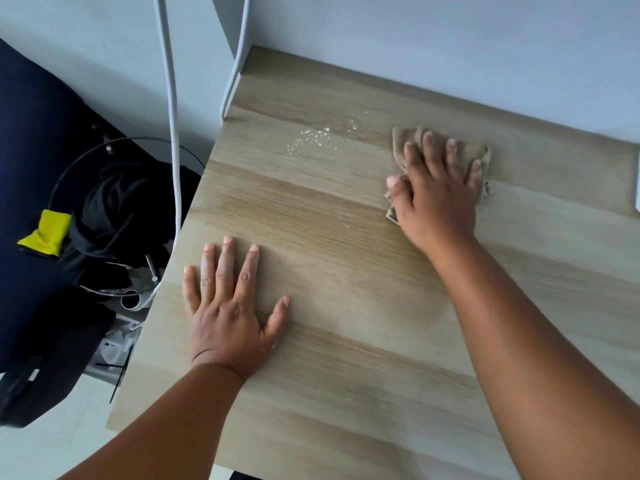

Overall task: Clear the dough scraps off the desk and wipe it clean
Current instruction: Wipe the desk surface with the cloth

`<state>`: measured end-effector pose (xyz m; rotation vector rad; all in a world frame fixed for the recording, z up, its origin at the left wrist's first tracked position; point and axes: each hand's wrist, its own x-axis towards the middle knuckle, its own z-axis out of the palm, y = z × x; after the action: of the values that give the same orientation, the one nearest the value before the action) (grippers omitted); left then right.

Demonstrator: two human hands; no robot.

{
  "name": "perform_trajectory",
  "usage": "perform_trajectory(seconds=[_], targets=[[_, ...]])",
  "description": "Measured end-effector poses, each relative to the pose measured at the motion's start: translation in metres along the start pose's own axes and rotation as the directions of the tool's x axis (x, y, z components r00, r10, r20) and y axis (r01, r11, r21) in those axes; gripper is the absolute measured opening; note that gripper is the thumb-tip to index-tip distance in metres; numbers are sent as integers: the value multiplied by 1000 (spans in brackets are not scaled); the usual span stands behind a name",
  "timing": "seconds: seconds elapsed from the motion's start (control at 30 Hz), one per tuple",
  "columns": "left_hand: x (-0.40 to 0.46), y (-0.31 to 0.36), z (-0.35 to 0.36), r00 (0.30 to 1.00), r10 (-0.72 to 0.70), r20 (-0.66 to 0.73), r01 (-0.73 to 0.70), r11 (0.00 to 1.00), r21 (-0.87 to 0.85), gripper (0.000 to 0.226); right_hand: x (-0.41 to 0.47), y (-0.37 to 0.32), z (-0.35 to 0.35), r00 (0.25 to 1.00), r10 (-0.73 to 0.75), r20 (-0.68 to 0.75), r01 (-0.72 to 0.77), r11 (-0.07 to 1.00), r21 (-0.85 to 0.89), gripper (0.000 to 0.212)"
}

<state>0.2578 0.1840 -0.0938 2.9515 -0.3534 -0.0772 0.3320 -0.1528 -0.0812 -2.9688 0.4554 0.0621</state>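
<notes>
The light wooden desk [346, 258] fills the middle of the head view. Small white dough crumbs [317, 137] lie scattered near its far left part. My right hand [438, 188] presses a brown cloth [403, 138] flat against the desk at the far right, fingers spread over it; the crumbs sit just left of the cloth. My left hand [230, 303] rests flat on the desk near the left edge, fingers straight and spread, holding nothing.
A white wall [450, 39] runs behind the desk. White cables [171, 109] hang down past the desk's left edge. On the floor to the left stands a wire basket [114, 220] with dark clothes and a yellow item [45, 232]. A white object [636, 181] touches the right border.
</notes>
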Motion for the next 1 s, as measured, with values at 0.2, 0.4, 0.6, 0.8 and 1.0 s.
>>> perform_trajectory(seconds=[0.2, 0.4, 0.6, 0.8, 1.0], targets=[[1, 2, -4, 999, -9, 36, 10, 1000, -9, 85, -87, 6, 4, 979, -201, -40, 200, 979, -34, 62], [0, 2, -4, 999, -12, 40, 12, 1000, -9, 85, -106, 44, 0, 973, -225, -48, 220, 971, -89, 67], [0, 2, -3, 1000, -12, 29, 12, 1000, -3, 85, -30, 46, -5, 998, -22, -64, 19, 999, -46, 68], [0, 2, -3, 999, -12, 33, 12, 1000, 6, 85, 48, -8, -9, 991, 121, 50, -123, 992, 38, 105], [1, 5, -7, 999, -19, 44, 19, 1000, 3, 85, 34, -80, 2, 986, -152, 73, 153, 988, -2, 81]])
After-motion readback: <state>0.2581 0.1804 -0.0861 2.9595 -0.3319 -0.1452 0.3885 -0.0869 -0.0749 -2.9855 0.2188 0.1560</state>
